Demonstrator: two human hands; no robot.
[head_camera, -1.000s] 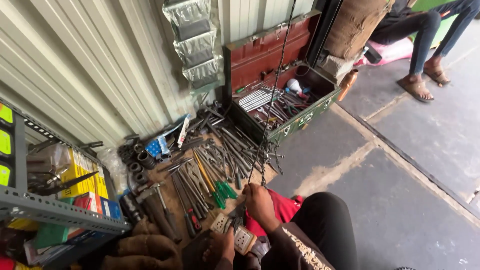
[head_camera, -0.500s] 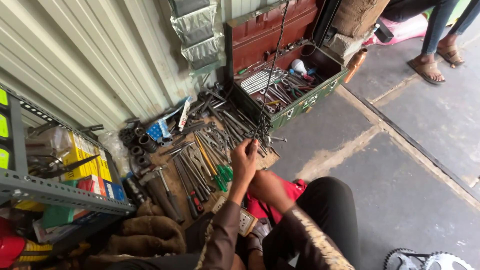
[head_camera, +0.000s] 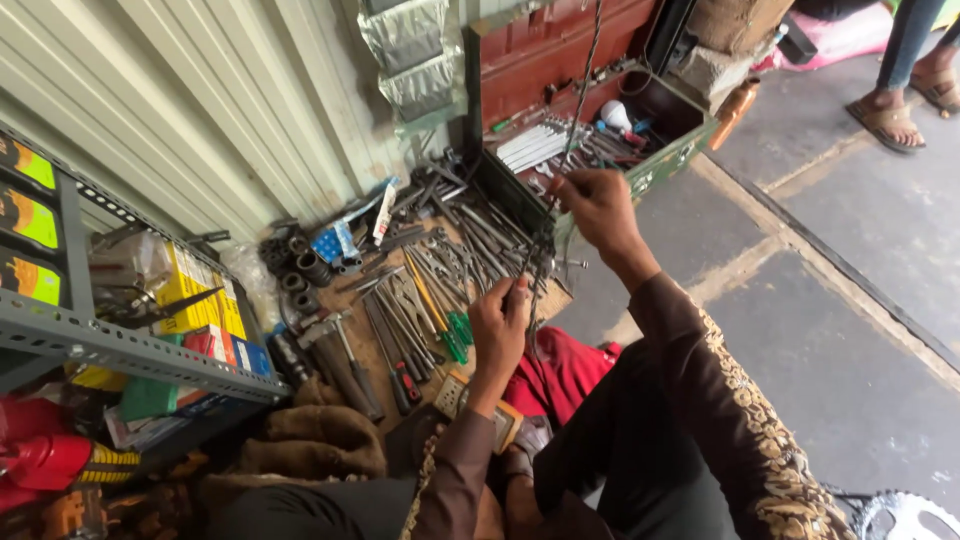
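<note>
Concrete floor, tools (head_camera: 440, 290) spread. Left hand (head_camera: 500, 325) and right hand (head_camera: 600, 205) pinch a hanging cable (head_camera: 580, 90); slip risks dropping it among them.

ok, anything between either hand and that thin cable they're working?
Nothing visible. The right hand pinches the thin cable directly, and the left hand grips its lower stretch. The spread of hand tools lies underneath on the floor, not between.

Sprocket (head_camera: 905, 515) cut off at bottom edge
</note>
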